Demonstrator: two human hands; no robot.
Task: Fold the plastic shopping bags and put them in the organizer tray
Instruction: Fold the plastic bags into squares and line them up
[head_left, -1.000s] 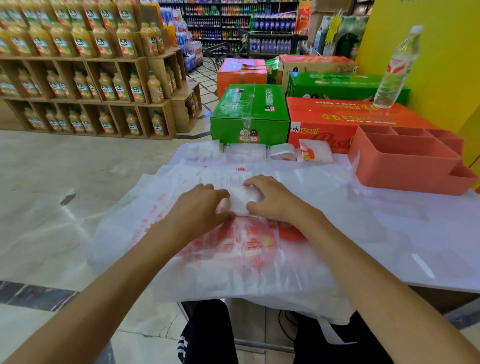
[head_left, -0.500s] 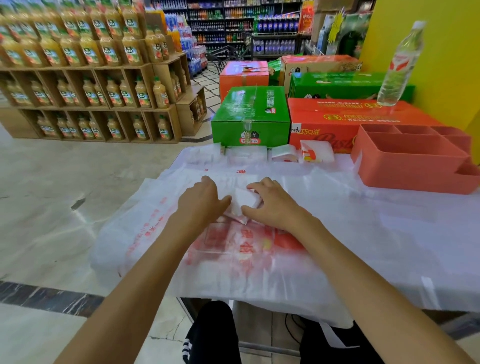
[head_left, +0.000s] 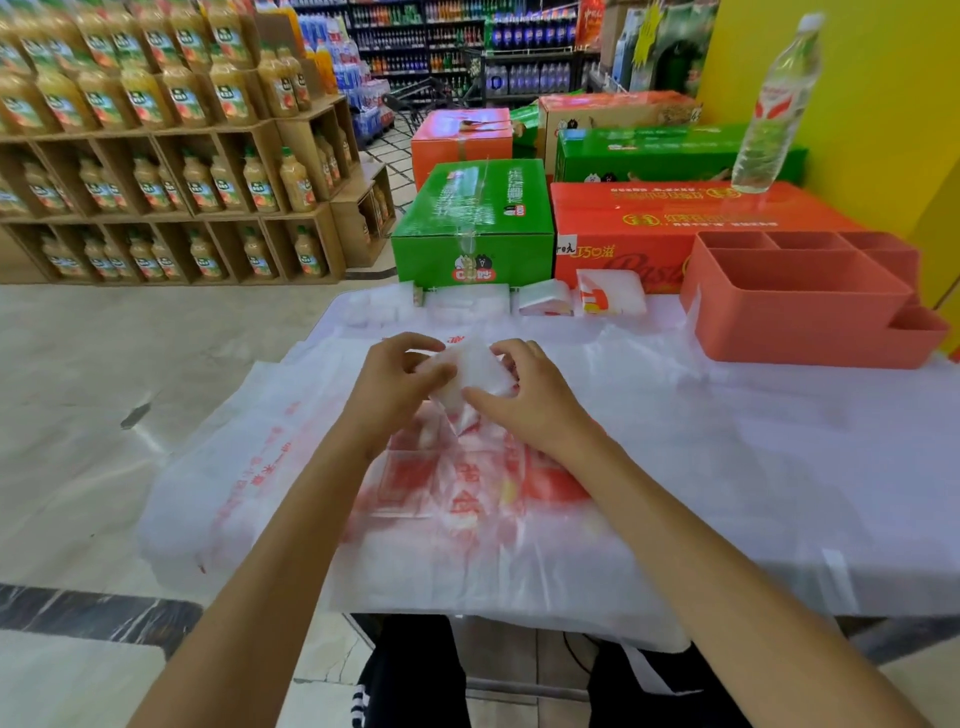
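A small folded white plastic bag (head_left: 475, 371) is lifted a little above the table, with a loose tail hanging below it. My left hand (head_left: 397, 384) pinches its left side and my right hand (head_left: 524, 395) grips its right side and lower edge. Beneath them lies a spread stack of white shopping bags with red print (head_left: 322, 499). The salmon organizer tray (head_left: 800, 322) with several compartments stands at the back right of the table. Folded bags (head_left: 608, 293) lie in a row along the table's far edge.
Green (head_left: 472, 228) and orange (head_left: 654, 228) cartons stand just behind the table. A clear water bottle (head_left: 774, 109) stands on the orange carton. Wooden shelves of juice bottles (head_left: 171, 171) fill the left. The stack of bags overhangs the table's near edge.
Both hands have raised the folded bag off the stack and moved slightly away from me, changing from pressing it flat to pinching it between them.
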